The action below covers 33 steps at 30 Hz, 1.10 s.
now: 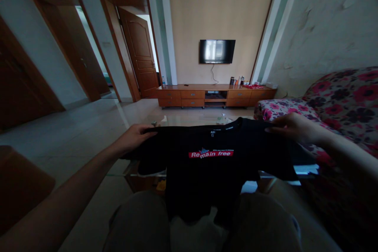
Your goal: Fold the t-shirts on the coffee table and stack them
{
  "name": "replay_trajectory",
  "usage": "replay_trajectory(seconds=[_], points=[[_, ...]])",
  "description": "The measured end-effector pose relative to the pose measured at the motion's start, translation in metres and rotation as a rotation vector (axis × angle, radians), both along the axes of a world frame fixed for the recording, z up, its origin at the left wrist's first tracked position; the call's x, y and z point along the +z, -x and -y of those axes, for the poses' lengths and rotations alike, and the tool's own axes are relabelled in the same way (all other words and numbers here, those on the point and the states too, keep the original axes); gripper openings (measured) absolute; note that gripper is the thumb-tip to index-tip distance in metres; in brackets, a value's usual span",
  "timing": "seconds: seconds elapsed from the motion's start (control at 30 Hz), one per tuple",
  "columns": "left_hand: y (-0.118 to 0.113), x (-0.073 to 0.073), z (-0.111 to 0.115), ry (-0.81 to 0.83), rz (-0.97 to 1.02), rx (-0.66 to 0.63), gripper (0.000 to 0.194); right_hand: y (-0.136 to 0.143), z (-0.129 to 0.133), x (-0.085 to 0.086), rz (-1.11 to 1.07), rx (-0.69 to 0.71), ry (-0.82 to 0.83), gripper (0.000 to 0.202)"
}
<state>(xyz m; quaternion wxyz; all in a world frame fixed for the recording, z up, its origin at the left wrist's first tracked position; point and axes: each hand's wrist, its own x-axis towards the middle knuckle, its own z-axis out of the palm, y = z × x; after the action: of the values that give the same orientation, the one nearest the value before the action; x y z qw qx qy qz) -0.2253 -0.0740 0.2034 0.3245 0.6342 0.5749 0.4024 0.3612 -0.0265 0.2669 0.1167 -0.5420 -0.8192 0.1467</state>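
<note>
A black T-shirt (203, 177) hangs stretched between my two hands, its front turned towards me. Across its chest runs a red strip with the white words "Remain free". My left hand (137, 138) pinches the shirt near the left shoulder, thumb and fingers closed on the cloth. On the other side my right hand (291, 128) grips the right shoulder or sleeve in the same way. The lower hem drops down between my knees (262, 220). Behind the shirt, a glass-topped table (115, 169) is largely hidden.
A flowered sofa (348, 98) stands on the right. Along the far wall runs a low wooden cabinet (193, 95) with bottles and small items on top, below a wall-mounted television (217, 51). Wooden doors (138, 47) are on the left. A brown piece of furniture (23, 185) is at the near left.
</note>
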Motion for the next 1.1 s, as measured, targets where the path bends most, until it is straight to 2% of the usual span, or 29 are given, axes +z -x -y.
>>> replay_trajectory(seconds=[0.17, 0.27, 0.37, 0.5, 0.6, 0.8, 0.93, 1.0, 1.1], points=[[0.005, 0.003, -0.002, 0.062, 0.109, 0.022, 0.047, -0.002, -0.005, -0.004, 0.008, -0.135, -0.310, 0.047], [-0.001, 0.004, -0.002, 0.025, 0.177, 0.025, 0.046, -0.002, -0.007, -0.007, -0.019, -0.137, -0.381, 0.042], [-0.006, 0.005, -0.004, -0.055, 0.156, 0.057, 0.045, -0.003, -0.006, -0.009, -0.170, -0.145, -0.308, 0.044], [-0.007, 0.004, -0.010, -0.153, 0.126, 0.124, 0.045, -0.006, -0.003, -0.011, -0.439, -0.254, -0.144, 0.047], [-0.005, 0.004, -0.013, -0.192, 0.103, 0.138, 0.046, -0.010, 0.000, -0.013, -0.554, -0.231, -0.028, 0.045], [-0.008, 0.008, -0.010, -0.212, 0.018, 0.129, 0.045, 0.001, 0.012, -0.004, -0.516, -0.078, 0.021, 0.048], [-0.013, 0.014, -0.004, -0.195, -0.051, 0.027, 0.043, 0.016, 0.021, 0.004, -0.499, -0.036, 0.012, 0.050], [-0.017, 0.017, -0.001, -0.207, -0.085, -0.018, 0.046, 0.020, 0.022, 0.003, -0.506, -0.022, 0.027, 0.048], [-0.021, 0.017, 0.003, -0.203, -0.094, -0.019, 0.046, 0.022, 0.018, -0.001, -0.531, 0.033, 0.041, 0.045]])
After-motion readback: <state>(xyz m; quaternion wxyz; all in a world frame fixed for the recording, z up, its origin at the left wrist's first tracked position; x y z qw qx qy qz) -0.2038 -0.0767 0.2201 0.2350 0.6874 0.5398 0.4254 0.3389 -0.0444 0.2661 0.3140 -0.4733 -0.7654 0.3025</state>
